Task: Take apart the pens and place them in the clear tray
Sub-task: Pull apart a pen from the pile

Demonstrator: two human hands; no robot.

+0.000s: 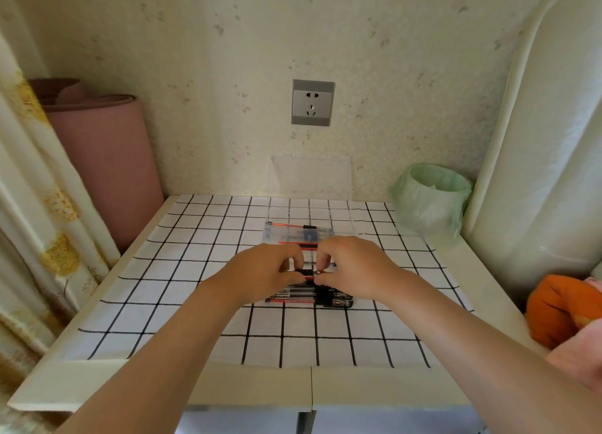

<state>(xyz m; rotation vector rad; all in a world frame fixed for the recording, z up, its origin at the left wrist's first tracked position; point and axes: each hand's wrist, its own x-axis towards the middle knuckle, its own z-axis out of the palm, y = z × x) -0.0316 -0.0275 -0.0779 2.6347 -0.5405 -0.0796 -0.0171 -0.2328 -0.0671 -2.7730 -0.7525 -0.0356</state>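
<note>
The worktop [247, 388] is cream-white, covered by a white cloth [182, 303] crossed with a thin black grid. The clear tray [309, 212] is colourless; inside lie a red refill [286, 225] with a black end and some parts tinted blue. Just in front of the tray, the held pen [308, 274] is black with a red streak, and nearer still the pile of pens [309, 298] is black and red. Above the tray, a silver-grey wall socket [312, 103] sits on cream wallpaper [228, 42] with faint sprig motifs. Left of the tray are a dusty-pink rolled mat [107, 160] and a white curtain [39, 189] with golden-yellow blooms. Right of the tray are a pale green bin bag [430, 199] and an orange cloth [553, 306].
</note>
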